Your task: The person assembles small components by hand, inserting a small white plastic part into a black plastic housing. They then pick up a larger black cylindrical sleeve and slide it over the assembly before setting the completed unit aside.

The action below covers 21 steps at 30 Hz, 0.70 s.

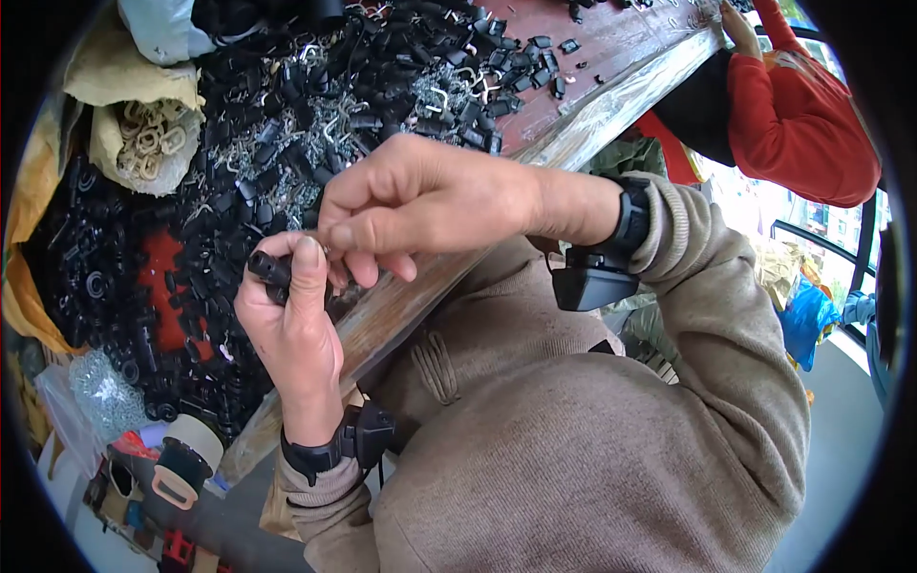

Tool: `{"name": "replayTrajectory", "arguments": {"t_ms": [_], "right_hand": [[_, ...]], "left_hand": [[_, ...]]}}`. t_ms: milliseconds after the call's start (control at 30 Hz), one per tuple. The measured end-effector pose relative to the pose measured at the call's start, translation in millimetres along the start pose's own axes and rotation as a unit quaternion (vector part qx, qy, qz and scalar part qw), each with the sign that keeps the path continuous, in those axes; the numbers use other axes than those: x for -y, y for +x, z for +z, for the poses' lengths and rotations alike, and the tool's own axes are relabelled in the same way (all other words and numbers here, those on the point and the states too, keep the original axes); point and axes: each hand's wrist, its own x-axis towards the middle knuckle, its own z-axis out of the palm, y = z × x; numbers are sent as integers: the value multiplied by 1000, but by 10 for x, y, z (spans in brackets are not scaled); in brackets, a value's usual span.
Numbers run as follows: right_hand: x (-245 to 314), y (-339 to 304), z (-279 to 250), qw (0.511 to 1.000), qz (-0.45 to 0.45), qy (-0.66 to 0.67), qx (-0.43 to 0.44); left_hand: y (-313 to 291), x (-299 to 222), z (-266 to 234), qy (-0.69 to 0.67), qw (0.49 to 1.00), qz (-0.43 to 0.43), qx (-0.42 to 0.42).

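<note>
My left hand [298,320] is closed around a small black cylindrical plastic part [270,268], its thumb lying along the side and the part's end poking out past the fingers. Right against it, my right hand [411,205] reaches across from the right with thumb and fingertips pinched together at the left thumb tip. Whatever sits in that pinch is hidden or too small to name. Behind both hands spreads a heap of small black plastic parts [363,57], mixed with small silvery metal pieces [439,94].
A wooden table edge [382,310] runs diagonally before me. A paper sack [124,81] holds pale ring-shaped pieces [148,140] at the left. A clear bag of metal bits [103,392] and a mug [186,458] are lower left. A person in red [798,124] works at far right.
</note>
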Motion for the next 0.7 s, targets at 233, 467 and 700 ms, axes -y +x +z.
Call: {"name": "replayTrajectory", "arguments": {"t_ms": [233,467,700], "right_hand": [[41,4,0,998,45,22,25],[-81,46,12,907,-215,-351,-93],[-55,94,-9,985,-78,-141,-59]], "left_hand": [[-9,-38,57,-33,999,-9,-13],[31,-16,83,-97,994,-48,-37],[61,-5,73,-145,983,-103,-54]]}}
